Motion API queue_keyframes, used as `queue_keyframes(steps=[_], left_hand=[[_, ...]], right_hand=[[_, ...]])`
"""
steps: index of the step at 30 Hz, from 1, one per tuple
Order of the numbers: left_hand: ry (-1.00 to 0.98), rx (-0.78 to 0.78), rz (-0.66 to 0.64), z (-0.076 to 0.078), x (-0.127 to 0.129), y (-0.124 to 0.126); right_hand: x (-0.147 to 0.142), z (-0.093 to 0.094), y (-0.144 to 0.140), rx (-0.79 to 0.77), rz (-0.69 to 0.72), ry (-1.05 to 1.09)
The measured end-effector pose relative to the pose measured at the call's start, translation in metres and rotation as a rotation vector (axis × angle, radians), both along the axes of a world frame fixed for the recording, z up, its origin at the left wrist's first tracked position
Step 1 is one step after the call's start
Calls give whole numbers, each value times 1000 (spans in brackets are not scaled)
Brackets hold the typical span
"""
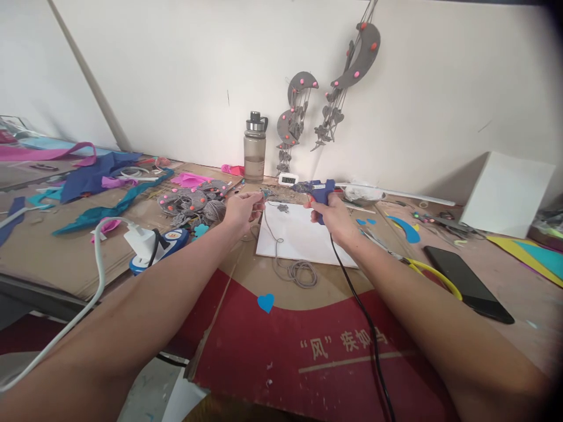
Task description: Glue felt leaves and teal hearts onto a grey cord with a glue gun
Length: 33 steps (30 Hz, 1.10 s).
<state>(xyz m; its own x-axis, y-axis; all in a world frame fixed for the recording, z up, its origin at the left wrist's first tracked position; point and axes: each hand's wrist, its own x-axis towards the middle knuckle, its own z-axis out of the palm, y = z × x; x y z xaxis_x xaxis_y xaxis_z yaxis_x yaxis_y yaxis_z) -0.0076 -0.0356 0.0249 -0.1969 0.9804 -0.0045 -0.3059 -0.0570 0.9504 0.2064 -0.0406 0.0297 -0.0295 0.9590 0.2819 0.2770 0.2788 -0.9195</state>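
My right hand grips a blue glue gun, nozzle pointing left, its black cord trailing back toward me. My left hand pinches a small grey piece with a grey string hanging from it and coiling on the cardboard. The glue gun's tip is close to the pinched piece. Both hands hover over the far edge of a white sheet lying on the cardboard-covered table.
A water bottle and small digital display stand at the wall, under hanging grey felt moons. Grey felt pieces, a power strip, coloured scraps left. Yellow-handled scissors, black phone, white box right.
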Motion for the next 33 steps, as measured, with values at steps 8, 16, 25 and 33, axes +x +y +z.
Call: queue_keyframes(steps=[8,16,25,33], left_hand=[[56,70,-19,-7,4,3],[264,269,43,-8,11,0],[529,556,147,6,28,-26],[426,474,41,9,40,-38]], right_hand=[[30,-7,23,-239,-361,-612],[22,2,-3,205,-534,-1021],[-39,2,-28,61,156,214],[-45,10,-40,-174,243,494]])
